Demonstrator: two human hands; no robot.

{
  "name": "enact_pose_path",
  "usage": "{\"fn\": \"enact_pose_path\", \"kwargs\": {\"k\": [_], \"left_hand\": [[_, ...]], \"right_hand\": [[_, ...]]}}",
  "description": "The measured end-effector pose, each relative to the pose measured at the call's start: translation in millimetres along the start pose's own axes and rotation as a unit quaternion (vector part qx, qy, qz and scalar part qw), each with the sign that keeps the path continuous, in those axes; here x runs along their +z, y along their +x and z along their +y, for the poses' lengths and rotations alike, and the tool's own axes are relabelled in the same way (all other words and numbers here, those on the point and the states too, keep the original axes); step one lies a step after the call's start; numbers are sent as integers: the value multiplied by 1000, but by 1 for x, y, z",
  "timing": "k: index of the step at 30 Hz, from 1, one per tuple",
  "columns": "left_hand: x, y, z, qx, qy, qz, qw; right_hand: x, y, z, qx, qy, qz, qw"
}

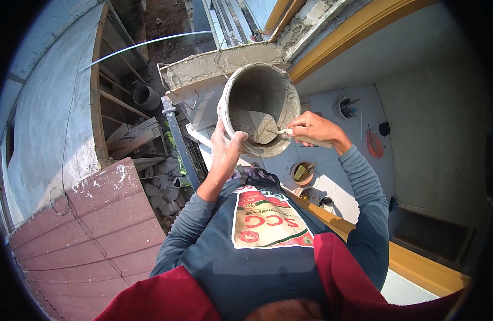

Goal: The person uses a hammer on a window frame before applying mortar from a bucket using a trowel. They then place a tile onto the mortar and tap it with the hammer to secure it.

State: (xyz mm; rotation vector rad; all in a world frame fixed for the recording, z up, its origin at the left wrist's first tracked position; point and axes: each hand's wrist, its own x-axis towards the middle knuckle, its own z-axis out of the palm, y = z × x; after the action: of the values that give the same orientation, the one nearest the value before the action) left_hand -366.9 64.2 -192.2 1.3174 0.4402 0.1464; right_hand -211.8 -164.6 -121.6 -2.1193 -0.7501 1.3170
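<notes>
A mortar-smeared bucket [287, 101] is tilted in front of me, its mouth facing up toward me. My left hand [225, 147] grips its left rim, thumb on the near edge and fingers along the outside wall. In my right hand [317, 130] is a trowel, held by its handle. The trowel's blade [264, 127] reaches inside the bucket, coated with grey mortar. Behind the bucket runs a ledge [214, 65] covered in rough wet-looking mortar, with bent wires sticking out.
A yellow-orange frame [359, 29] crosses at upper right. Far below on a tiled floor stand a pail of tools [345, 108], a brown bucket [302, 173] and a red basin [374, 144]. A dark metal bar [183, 142], reddish roof panels [91, 224] and another bucket [146, 98] lie leftward.
</notes>
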Motion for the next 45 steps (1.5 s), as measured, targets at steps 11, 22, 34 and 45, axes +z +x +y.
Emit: {"fn": "enact_pose_path", "kwargs": {"k": [11, 22, 34, 45], "left_hand": [[-18, -2, 27, -77, -191, 14, 978], [-20, -1, 27, -49, -211, -1, 976], [-3, 35, -15, -90, -213, -18, 973], [11, 52, -19, -77, -216, -25, 973]], "right_hand": [[-24, -45, -71, -16, 72, 87, 993], [-110, -98, -147, -172, 363, 76, 912], [-196, -157, -159, -300, 394, 203, 845], [-70, -60, -78, -6, 1, 198, 980]]}}
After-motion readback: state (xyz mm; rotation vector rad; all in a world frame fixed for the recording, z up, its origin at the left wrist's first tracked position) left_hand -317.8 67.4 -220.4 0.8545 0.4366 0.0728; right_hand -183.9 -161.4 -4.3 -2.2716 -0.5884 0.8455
